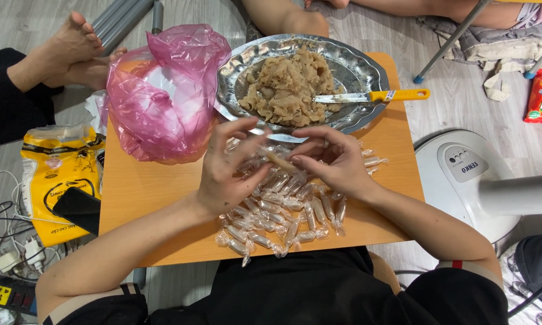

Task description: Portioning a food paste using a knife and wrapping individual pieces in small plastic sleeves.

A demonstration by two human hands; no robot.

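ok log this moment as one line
left hand + right hand: pinching candy piece | wrapped candies: piled beneath | metal tray: paste, knife

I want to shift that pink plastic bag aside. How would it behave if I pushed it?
The pink plastic bag looks thin and crumpled, so it would probably cave in rather than slide. It seems puffed with air, likely light. Its contents are hidden.

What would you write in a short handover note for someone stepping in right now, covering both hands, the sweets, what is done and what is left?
Left hand and right hand: together pinching one tan candy strip in clear wrapper above the small orange wooden table.
Done: pile of clear-wrapped tan candies on the table's near edge.
Left: tan sticky candy mass in the embossed silver metal tray, yellow-handled knife resting across it.
Pink plastic bag sits left of the tray.
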